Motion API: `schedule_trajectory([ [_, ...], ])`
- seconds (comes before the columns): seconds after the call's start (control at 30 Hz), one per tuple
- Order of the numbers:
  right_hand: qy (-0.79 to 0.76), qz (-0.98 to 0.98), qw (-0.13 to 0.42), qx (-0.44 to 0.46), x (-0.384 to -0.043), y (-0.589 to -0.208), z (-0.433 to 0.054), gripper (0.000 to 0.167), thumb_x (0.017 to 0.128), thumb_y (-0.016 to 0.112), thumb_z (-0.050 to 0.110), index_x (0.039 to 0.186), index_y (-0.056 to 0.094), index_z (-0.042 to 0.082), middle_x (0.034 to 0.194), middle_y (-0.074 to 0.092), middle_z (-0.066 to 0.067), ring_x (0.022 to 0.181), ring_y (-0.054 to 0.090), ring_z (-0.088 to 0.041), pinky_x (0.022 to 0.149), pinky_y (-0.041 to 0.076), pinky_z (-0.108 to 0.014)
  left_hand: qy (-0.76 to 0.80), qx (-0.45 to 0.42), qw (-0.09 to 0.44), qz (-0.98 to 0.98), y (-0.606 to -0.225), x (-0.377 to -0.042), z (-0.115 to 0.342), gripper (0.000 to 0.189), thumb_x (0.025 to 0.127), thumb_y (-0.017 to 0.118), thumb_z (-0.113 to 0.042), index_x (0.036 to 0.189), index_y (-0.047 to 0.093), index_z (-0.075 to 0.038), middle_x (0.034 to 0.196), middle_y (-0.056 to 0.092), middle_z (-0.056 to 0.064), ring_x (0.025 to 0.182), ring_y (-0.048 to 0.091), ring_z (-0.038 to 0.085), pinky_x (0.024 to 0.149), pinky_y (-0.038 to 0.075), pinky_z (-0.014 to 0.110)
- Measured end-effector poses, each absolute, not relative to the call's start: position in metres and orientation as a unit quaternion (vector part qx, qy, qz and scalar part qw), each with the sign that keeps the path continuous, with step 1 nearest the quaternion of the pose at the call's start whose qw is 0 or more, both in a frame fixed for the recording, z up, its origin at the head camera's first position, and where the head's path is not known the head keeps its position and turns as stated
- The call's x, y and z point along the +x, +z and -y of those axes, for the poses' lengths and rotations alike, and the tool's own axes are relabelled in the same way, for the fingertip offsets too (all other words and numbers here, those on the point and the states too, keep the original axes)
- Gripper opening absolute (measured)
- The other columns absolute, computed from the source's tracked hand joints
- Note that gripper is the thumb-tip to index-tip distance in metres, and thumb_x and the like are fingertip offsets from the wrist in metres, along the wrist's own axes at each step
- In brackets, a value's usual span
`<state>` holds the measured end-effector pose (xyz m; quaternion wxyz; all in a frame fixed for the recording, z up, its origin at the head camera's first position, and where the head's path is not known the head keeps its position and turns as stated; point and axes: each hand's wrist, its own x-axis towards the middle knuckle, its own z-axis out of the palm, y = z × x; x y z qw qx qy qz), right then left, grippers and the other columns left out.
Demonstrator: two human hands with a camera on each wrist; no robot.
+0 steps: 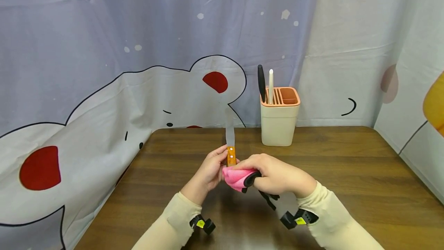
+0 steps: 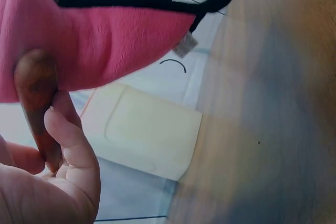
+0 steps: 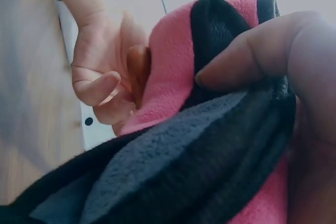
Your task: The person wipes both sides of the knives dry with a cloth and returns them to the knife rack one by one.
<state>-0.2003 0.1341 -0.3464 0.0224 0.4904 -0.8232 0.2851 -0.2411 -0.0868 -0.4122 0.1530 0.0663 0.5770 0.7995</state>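
A knife with an orange-brown riveted wooden handle points its pale blade away toward the curtain. My left hand holds it by the handle between thumb and fingers. In my right hand is a folded cloth, pink on one side and dark grey on the other. The cloth lies against the butt of the handle and covers part of it. In the left wrist view the rounded handle end shows in front of the pink cloth. In the right wrist view, my thumb presses into the cloth's dark fold.
At the table's back edge stands a cream knife block with a peach slotted top. A black-handled and a white-handled knife stand in its slots. Behind the brown wooden table hangs a printed curtain.
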Motion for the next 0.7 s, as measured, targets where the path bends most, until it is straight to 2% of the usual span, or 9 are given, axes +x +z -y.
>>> schedule_trajectory([
  [0.2, 0.308, 0.792, -0.032, 0.527, -0.2006, -0.3435, -0.1366, 0.055, 0.077, 0.056, -0.007, 0.116, 0.072, 0.028, 0.093, 0.067, 0.013, 0.083, 0.058, -0.002, 0.076, 0.052, -0.021, 0.788, 0.086, 0.165, -0.588, -0.4122, -0.2428, 0.0901, 0.045, 0.112, 0.032, -0.018, 0.155, 0.037, -0.003, 0.090, 0.071, 0.000, 0.073, 0.075, 0.012, 0.070, 0.065, 0.030],
  [0.3, 0.313, 0.784, -0.049, 0.534, -0.2014, -0.3432, -0.1378, 0.055, 0.074, 0.055, -0.009, 0.112, 0.071, 0.028, 0.088, 0.063, 0.013, 0.079, 0.057, -0.001, 0.071, 0.050, -0.018, 0.781, 0.098, 0.178, -0.590, -0.4119, -0.2430, 0.0913, 0.044, 0.112, 0.033, -0.017, 0.154, 0.037, -0.004, 0.091, 0.072, -0.001, 0.072, 0.075, 0.012, 0.067, 0.065, 0.031],
  [0.47, 0.304, 0.789, -0.054, 0.531, -0.2009, -0.3416, -0.1394, 0.054, 0.075, 0.055, -0.008, 0.109, 0.070, 0.030, 0.085, 0.060, 0.015, 0.077, 0.056, 0.000, 0.070, 0.049, -0.018, 0.771, 0.114, 0.198, -0.594, -0.4110, -0.2425, 0.0934, 0.043, 0.110, 0.034, -0.015, 0.152, 0.034, -0.003, 0.094, 0.072, -0.002, 0.074, 0.076, 0.012, 0.065, 0.064, 0.030],
  [0.53, 0.302, 0.791, -0.061, 0.529, -0.2003, -0.3405, -0.1398, 0.051, 0.080, 0.057, -0.005, 0.112, 0.071, 0.032, 0.087, 0.063, 0.016, 0.079, 0.058, 0.000, 0.072, 0.051, -0.018, 0.768, 0.112, 0.198, -0.599, -0.4115, -0.2430, 0.0943, 0.042, 0.110, 0.035, -0.015, 0.151, 0.034, -0.004, 0.095, 0.071, -0.002, 0.075, 0.075, 0.013, 0.065, 0.064, 0.031],
  [0.7, 0.310, 0.791, -0.088, 0.521, -0.1997, -0.3389, -0.1432, 0.031, 0.097, 0.065, 0.015, 0.119, 0.071, 0.034, 0.095, 0.069, 0.017, 0.083, 0.063, 0.000, 0.075, 0.055, -0.020, 0.771, 0.093, 0.181, -0.604, -0.4131, -0.2458, 0.0967, 0.041, 0.111, 0.038, -0.018, 0.150, 0.035, -0.006, 0.097, 0.067, 0.001, 0.076, 0.075, 0.017, 0.062, 0.064, 0.035],
])
